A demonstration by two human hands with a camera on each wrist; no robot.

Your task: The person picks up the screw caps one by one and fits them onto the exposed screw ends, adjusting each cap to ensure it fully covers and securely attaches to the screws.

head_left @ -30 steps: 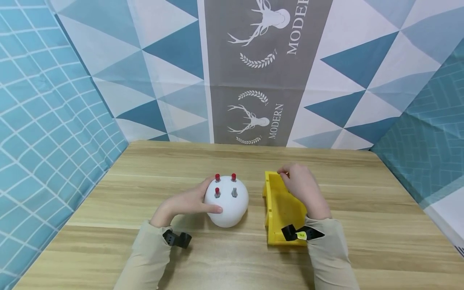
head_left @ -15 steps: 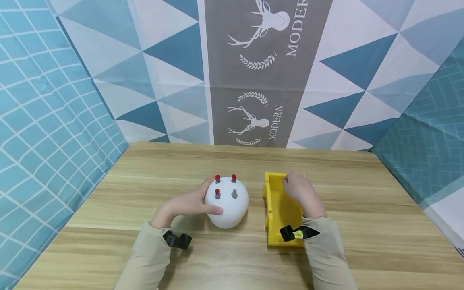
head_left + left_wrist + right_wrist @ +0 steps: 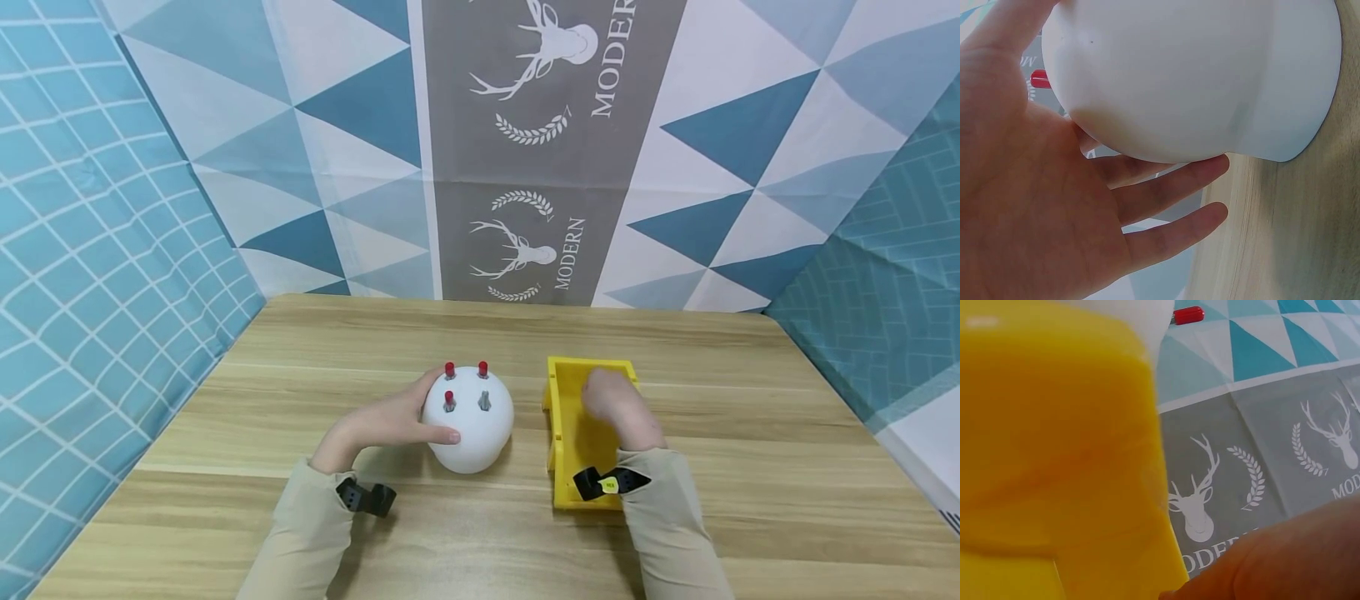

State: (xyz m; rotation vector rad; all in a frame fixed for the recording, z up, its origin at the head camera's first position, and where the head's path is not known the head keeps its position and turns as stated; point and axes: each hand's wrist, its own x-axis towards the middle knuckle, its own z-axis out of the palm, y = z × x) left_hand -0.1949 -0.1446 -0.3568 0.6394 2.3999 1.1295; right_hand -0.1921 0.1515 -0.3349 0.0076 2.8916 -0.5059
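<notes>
In the head view, a white rounded body (image 3: 472,442) like a ball with a flattened base sits on the table. Metal bolts stand up from its top; three carry red caps (image 3: 448,397), and the front right bolt (image 3: 484,401) is bare metal. My left hand (image 3: 393,417) holds the body's left side, thumb across the front and fingers behind. Two fingertips (image 3: 1213,165) lie along its underside in the left wrist view. My right hand (image 3: 618,404) is over the far part of a yellow bin (image 3: 558,446), slightly blurred; its fingers are hidden, so I cannot tell what it holds.
Both rest on a wood-grain table (image 3: 465,542). A patterned cloth (image 3: 510,150) with deer heads hangs behind its far edge, and a blue tiled sheet (image 3: 97,250) hangs at the left. Each wrist wears a black strap with a camera (image 3: 367,497).
My right hand has moved from the bin's far rim toward me and slightly left, into the bin's area. The left hand and the white body have stayed in place.
</notes>
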